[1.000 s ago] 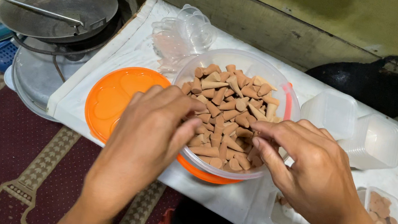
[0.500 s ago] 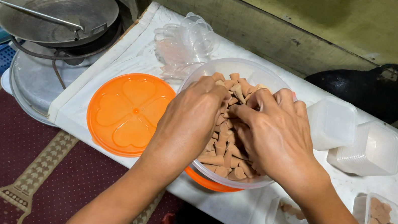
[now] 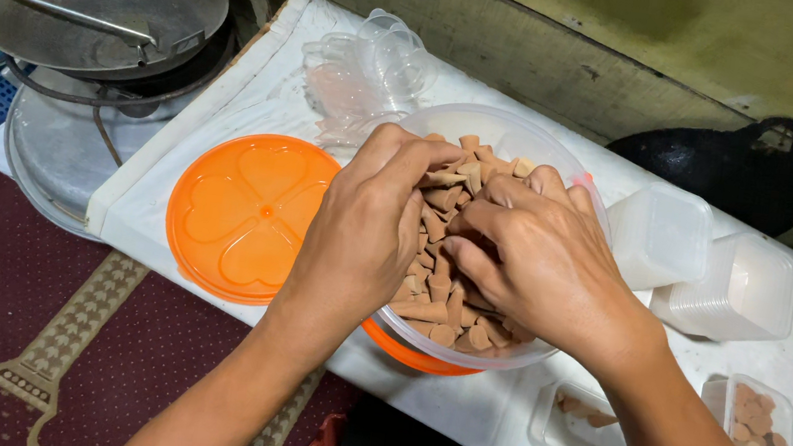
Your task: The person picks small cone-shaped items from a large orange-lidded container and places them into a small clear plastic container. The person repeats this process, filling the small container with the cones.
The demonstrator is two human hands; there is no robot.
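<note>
A round clear plastic tub (image 3: 489, 124) with an orange base stands on the white table, filled with several small brown cone-shaped snacks (image 3: 437, 304). Both my hands are inside it. My left hand (image 3: 371, 225) is cupped over the snacks on the tub's left side, fingers curled into the pile. My right hand (image 3: 538, 261) is curled over the snacks on the right side, fingertips meeting the left hand's. How many snacks each hand has is hidden under the fingers. The tub's orange lid (image 3: 252, 210) lies flat beside it on the left.
Small clear square boxes stand at the right: stacked empty ones (image 3: 737, 285), one with snacks (image 3: 759, 429), another near the front edge (image 3: 582, 433). Clear lids (image 3: 369, 73) lie behind the tub. A black pan (image 3: 725, 173) sits at the back; a metal wok (image 3: 106, 6) stands at left.
Both hands went from the tub's near rim into the tub and closed over the snacks. The view has shifted slightly.
</note>
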